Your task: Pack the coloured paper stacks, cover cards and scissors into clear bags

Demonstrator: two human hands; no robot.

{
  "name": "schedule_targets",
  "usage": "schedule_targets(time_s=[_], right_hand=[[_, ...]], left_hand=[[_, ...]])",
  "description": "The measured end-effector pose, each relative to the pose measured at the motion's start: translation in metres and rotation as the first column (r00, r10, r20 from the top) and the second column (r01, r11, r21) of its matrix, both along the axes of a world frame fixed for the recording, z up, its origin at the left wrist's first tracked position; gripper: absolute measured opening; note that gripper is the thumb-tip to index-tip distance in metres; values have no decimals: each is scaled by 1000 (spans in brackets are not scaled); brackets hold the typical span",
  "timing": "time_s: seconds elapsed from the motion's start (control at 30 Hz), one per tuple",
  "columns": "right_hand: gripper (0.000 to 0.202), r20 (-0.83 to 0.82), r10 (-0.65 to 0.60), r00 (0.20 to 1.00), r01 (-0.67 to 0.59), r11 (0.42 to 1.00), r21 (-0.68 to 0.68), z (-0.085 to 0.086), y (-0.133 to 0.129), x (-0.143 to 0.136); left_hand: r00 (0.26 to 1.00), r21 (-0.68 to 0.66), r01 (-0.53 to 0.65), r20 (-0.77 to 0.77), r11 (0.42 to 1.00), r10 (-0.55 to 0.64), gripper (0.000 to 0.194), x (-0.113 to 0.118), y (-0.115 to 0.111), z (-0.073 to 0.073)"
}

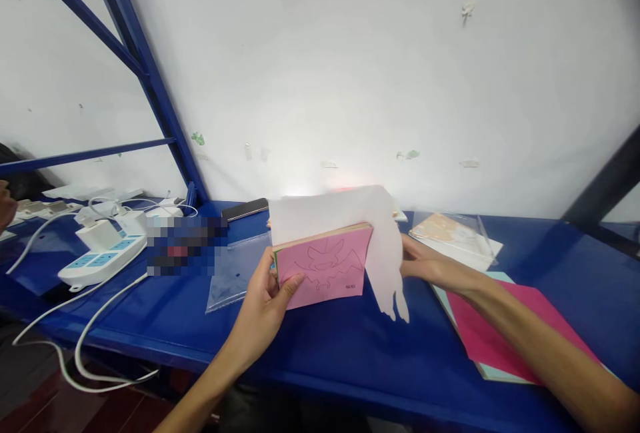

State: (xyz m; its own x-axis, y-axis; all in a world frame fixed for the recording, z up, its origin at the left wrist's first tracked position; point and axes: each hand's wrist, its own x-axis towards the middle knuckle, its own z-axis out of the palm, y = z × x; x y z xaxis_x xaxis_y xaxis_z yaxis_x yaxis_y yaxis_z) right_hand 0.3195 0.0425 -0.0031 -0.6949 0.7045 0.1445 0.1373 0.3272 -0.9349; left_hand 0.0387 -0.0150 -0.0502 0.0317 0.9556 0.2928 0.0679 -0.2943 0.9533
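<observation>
My left hand (267, 300) is closed on a stack of coloured paper sheets, its thumb lying across the front. The top pink sheet (330, 263) carries a line drawing of a winged figure like a bat. Behind the stack stands a large white sheet of paper (335, 210), its right part bent down and ending in a curvy cut edge. At that right edge my right hand (425, 263) is closed on the white paper, with its fingertips hidden behind it. Below my right forearm lie a magenta sheet (515, 326) and light-blue sheets (500, 277).
A clear plastic sleeve (233, 273) and a phone (245, 209) lie left on the blue table (330, 366). Further left are a white power strip (105, 260), cables and a pixelated patch. A clear packet (450, 233) lies right. Another person's hand (6, 205) shows at the left edge.
</observation>
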Motion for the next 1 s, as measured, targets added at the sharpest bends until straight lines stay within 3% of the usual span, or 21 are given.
schedule_targets(time_s=[0.2,0.37,0.6,0.8,1.0], right_hand=[[52,-8,7,1000,-6,997,71,3,-2,-12],[38,110,-104,989,85,983,164,-6,3,-13],[37,176,-187,966,145,963,227,-28,2,-25],[42,166,-188,968,150,964,220,-22,1,-25],[41,146,-217,965,185,962,202,-23,1,-27]], left_hand=[[998,-33,69,-9,997,-70,54,0,-1,5],[1000,-93,1,-27,996,-3,57,0,-4,8],[999,-63,-25,29,998,27,62,11,-9,1],[1000,-69,9,-9,998,-10,64,10,-10,-2],[994,-89,54,101,995,-45,65,14,-9,-3]])
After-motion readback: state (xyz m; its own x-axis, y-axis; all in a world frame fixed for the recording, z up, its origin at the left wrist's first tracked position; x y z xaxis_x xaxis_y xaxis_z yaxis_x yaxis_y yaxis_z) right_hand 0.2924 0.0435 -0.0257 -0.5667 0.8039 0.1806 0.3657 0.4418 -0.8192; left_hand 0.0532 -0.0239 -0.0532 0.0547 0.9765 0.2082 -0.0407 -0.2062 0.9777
